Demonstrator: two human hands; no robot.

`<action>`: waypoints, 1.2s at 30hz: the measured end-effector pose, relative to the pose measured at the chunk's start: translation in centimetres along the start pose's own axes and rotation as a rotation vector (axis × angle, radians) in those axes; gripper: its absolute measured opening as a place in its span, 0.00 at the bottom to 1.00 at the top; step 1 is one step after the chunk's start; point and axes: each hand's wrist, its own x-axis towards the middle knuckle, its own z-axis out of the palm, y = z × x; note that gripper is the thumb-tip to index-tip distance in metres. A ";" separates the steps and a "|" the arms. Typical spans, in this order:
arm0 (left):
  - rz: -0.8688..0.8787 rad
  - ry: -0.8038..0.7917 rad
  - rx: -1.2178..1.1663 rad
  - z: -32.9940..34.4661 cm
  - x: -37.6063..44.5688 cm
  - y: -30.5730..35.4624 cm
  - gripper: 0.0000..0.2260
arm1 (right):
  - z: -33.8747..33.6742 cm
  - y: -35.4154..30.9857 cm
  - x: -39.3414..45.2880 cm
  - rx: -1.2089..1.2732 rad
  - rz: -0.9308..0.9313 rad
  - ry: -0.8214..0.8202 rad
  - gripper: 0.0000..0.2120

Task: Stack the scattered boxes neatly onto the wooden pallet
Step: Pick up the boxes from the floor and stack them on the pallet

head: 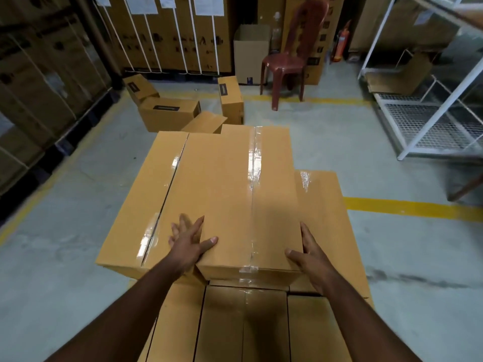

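A long taped cardboard box lies on top of the stack of boxes in front of me. My left hand presses flat on its near left corner, fingers spread. My right hand cups its near right edge, thumb on top. Beside it to the left lies a second long box; a lower box shows on the right. More stacked boxes sit below, nearest me. The pallet is hidden under the stack. Several scattered boxes lie on the floor beyond.
A maroon plastic chair and an open tall carton stand at the back. A white wire rack stands right. Strapped large cartons line the left wall. Yellow floor lines cross the grey concrete.
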 end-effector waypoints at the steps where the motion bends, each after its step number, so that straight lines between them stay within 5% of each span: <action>1: 0.007 -0.008 0.084 0.4 0.3 -0.6 0.38 | 0.3 1.1 0.1 -0.012 0.009 -0.004 0.44; 6: 0.099 0.013 0.230 2.2 0.5 -2.6 0.39 | 1.1 3.8 0.3 -0.015 0.053 0.058 0.43; 15: 0.103 -0.156 0.466 1.0 0.2 -3.1 0.56 | 1.9 3.8 -1.3 0.006 0.210 0.085 0.37; 25: 0.143 -0.235 0.694 1.3 -0.4 -2.8 0.74 | 1.9 4.5 -3.2 0.166 0.121 0.131 0.33; 36: 0.198 -0.108 0.631 3.3 -3.2 -2.8 0.58 | 3.4 4.1 -4.4 -0.121 0.015 0.232 0.37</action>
